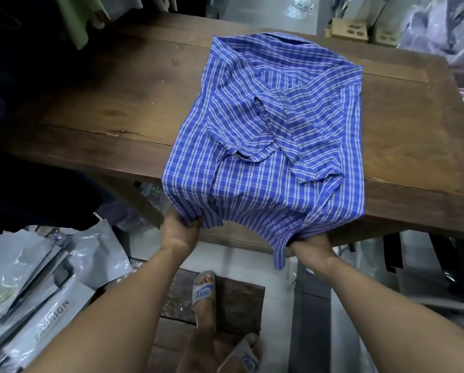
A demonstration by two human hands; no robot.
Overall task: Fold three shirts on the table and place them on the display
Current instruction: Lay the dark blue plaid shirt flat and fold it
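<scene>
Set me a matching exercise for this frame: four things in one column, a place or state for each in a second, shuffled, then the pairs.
Things:
1. blue checked shirt
2. left hand
3. right hand
4. grey sandal

Places or states:
A. worn on a foot, down on the floor
B. grips the shirt's lower right corner
C. lies on the wooden table, lower end hanging over the near edge
D. grips the shirt's lower left corner

Pairs: 1-C, 2-D, 3-B, 4-A
</scene>
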